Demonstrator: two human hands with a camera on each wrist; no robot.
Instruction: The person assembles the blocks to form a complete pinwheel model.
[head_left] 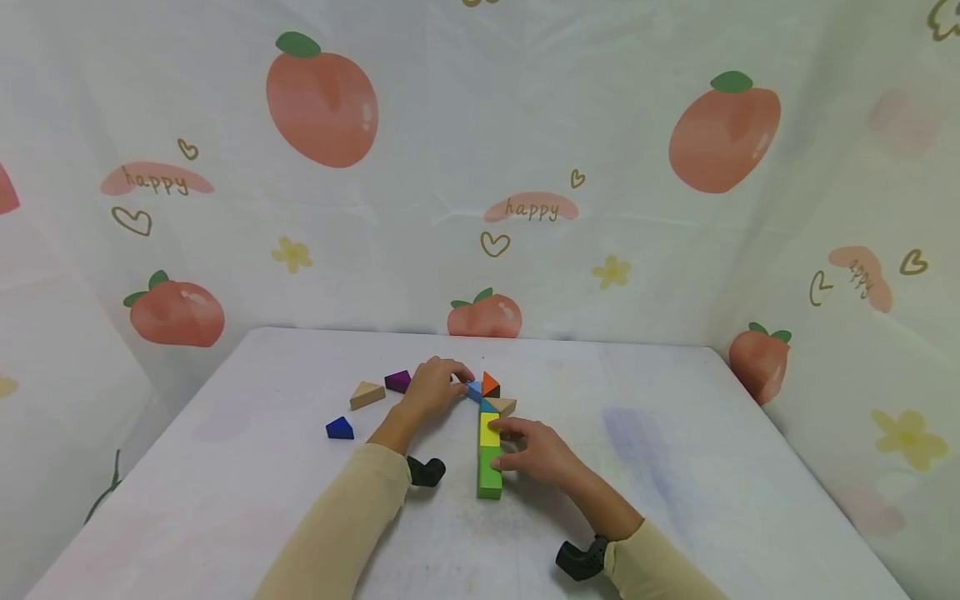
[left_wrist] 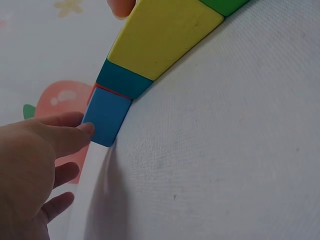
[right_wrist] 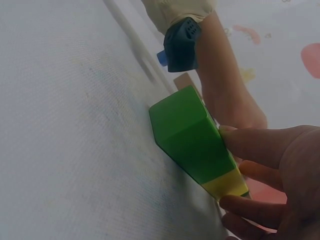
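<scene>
Now left hand (head_left: 431, 386) in a pinch on light-blue block (left_wrist: 108, 118), right hand (head_left: 543, 452) loose against green block (right_wrist: 191, 146).

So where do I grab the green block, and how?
Probably best to pinch the green block across its two long sides, from above, toward its free end: the sides look flat, and the yellow block sits against the other end.

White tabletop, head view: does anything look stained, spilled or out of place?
A faint bluish-purple streak marks the white tabletop right of the right hand, odd against the paler surface; stain or print, unclear.
</scene>
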